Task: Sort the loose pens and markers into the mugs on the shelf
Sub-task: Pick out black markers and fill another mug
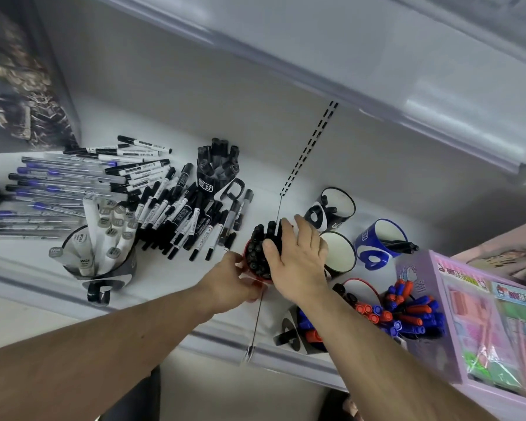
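A: Hands? 
B: Left hand (234, 281) grips the red mug (257, 276) at its rim. Right hand (298, 253) lies flat, fingers straight, on the black markers (260, 247) standing in it.
A: Loose ones?
B: Marker pile (182, 214) lies just left of the mug, on the shelf (170, 287) — left hand nearer, long axes mostly running front to back, front edge close.
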The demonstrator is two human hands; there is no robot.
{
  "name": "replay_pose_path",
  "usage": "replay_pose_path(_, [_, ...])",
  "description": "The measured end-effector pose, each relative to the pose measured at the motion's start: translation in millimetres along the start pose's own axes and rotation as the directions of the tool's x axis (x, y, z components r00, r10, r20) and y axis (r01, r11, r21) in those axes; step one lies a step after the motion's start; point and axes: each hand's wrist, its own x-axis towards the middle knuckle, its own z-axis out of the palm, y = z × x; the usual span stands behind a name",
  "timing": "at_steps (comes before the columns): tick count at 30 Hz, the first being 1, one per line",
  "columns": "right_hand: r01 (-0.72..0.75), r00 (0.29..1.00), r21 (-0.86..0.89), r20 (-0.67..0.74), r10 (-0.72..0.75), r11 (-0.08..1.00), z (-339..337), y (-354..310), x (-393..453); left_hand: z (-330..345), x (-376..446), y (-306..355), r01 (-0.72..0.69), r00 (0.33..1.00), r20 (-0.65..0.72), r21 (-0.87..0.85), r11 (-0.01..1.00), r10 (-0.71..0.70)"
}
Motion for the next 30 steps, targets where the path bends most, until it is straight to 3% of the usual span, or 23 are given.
replay_pose_path(4, [0.063, 0.971, -0.015, 0.234, -0.058, 0.998, -1.7, -6.1, -3.0, -2.7, 6.3, -4.9, 0.020, 1.000, -0.011, 0.055, 0.998, -0.019])
replay_pose_path(8, [0.063, 0.949, -0.060, 0.312, -0.041, 0.996, -11.7, -8.5, -1.5, -3.3, 4.4, -4.2, 0.042, 0.999, 0.008, 0.099, 0.994, -0.043])
replay_pose_path(10, [0.062, 0.984, -0.040, 0.169, -0.055, 0.997, -15.8, -10.6, -7.5, -8.4, 0.2, -1.8, 0.055, 0.998, -0.013, 0.088, 0.995, -0.054])
replay_pose_path(11, [0.085, 0.996, 0.017, -0.009, -0.085, 0.996, -17.1, -14.4, -14.4, -13.5, -2.5, -0.8, 0.059, 0.998, -0.030, 0.080, 0.995, -0.057])
replay_pose_path(13, [0.192, 0.925, 0.180, -0.361, -0.117, 0.965, -18.6, -31.1, -29.7, -27.4, -6.0, -2.9, 0.059, 0.994, -0.094, 0.075, 0.995, -0.052])
replay_pose_path(14, [0.241, 0.884, 0.265, -0.458, -0.098, 0.934, -15.7, -42.4, -33.9, -35.4, -7.4, -4.5, 0.053, 0.989, -0.140, 0.066, 0.996, -0.043])
replay_pose_path(15, [0.268, 0.881, 0.367, -0.467, -0.073, 0.891, -12.8, -55.8, -36.4, -43.8, -9.0, -6.1, 0.043, 0.981, -0.191, 0.046, 0.998, -0.034])
replay_pose_path(17, [0.216, 0.938, 0.607, -0.347, 0.010, 0.765, -6.8, -87.1, -34.1, -59.6, -11.9, -4.0, -0.022, 0.951, -0.310, -0.028, 0.999, 0.012])
replay_pose_path(19, [0.076, 0.979, 0.740, -0.184, 0.092, 0.669, 2.2, -113.0, -17.5, -74.2, -14.2, 2.9, -0.105, 0.917, -0.393, -0.075, 0.992, 0.067])
replay_pose_path(22, [-0.195, 0.970, 0.685, 0.029, 0.242, 0.702, 29.2, -135.2, 32.2, -87.7, -16.6, 4.6, -0.122, 0.902, -0.431, -0.217, 0.968, 0.017])
replay_pose_path(25, [-0.543, 0.832, 0.542, 0.243, 0.498, 0.642, 57.3, -137.6, 77.1, -90.3, -18.4, -12.8, 0.022, 0.924, -0.353, -0.342, 0.940, -0.150])
replay_pose_path(27, [-0.617, 0.785, 0.408, 0.261, 0.562, 0.673, 73.5, -130.1, 97.2, -91.7, -16.6, -24.5, 0.089, 0.921, -0.326, -0.352, 0.932, -0.211])
replay_pose_path(30, [-0.593, 0.805, 0.291, 0.233, 0.545, 0.751, 88.5, -120.3, 119.9, -95.4, -13.4, -32.7, 0.120, 0.924, -0.291, -0.390, 0.913, -0.246])
